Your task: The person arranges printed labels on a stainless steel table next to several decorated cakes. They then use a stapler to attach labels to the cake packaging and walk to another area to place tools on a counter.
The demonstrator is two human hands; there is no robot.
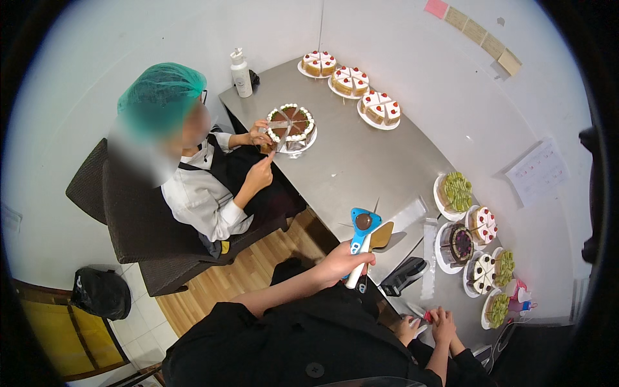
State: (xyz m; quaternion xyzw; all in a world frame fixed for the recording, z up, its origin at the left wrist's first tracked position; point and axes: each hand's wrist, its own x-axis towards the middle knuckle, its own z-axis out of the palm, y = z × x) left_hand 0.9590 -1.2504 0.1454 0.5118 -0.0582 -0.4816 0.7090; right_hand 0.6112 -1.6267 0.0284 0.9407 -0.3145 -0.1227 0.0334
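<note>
In my left hand is a white-handled cake server with a gold-coloured blade. The same hand holds a blue plastic tool with a round brown centre; its exact kind is unclear. Both point over the steel table. A bare forearm from the bottom edge appears to lead to my right hand. It overlaps another person's hands around a red-handled tool, so its grip is hidden. Closest to my left hand are clear plastic strips and a black tape dispenser.
A seated person in a green hairnet handles a sliced chocolate cake. Strawberry-topped cakes line the far edge. A kiwi-topped cake and several others stand along the right wall. A pump bottle is at the far corner.
</note>
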